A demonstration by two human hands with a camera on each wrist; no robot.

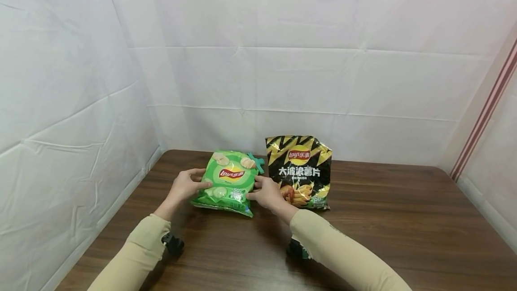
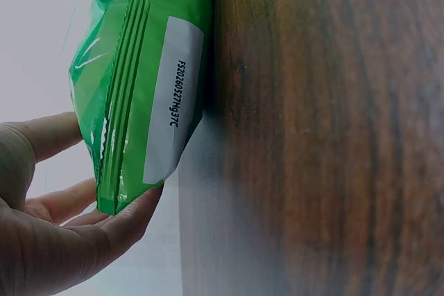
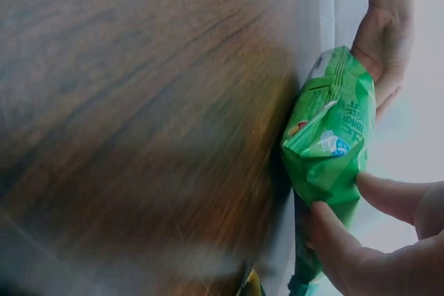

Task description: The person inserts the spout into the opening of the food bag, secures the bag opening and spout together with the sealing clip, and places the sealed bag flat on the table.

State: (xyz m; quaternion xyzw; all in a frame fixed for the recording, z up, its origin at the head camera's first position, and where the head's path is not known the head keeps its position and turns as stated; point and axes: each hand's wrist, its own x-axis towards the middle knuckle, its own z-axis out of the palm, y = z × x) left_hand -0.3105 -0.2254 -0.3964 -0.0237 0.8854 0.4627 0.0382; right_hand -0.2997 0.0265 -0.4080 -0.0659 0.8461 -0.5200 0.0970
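Note:
A green Lay's potato chip bag leans back a little near the rear of the table, its bottom edge low at the wood. My left hand grips its left side, thumb on the front and fingers behind. On the opposite side my right hand pinches the bag's edge. The left wrist view shows the bag's crimped bottom seam and a white printed label. Behind the bag's upper right corner a teal piece sticks out; most of it is hidden.
A black and yellow Lay's chip bag stands upright just right of my right hand. The brown wooden table backs onto a white cloth wall, with more cloth at both sides.

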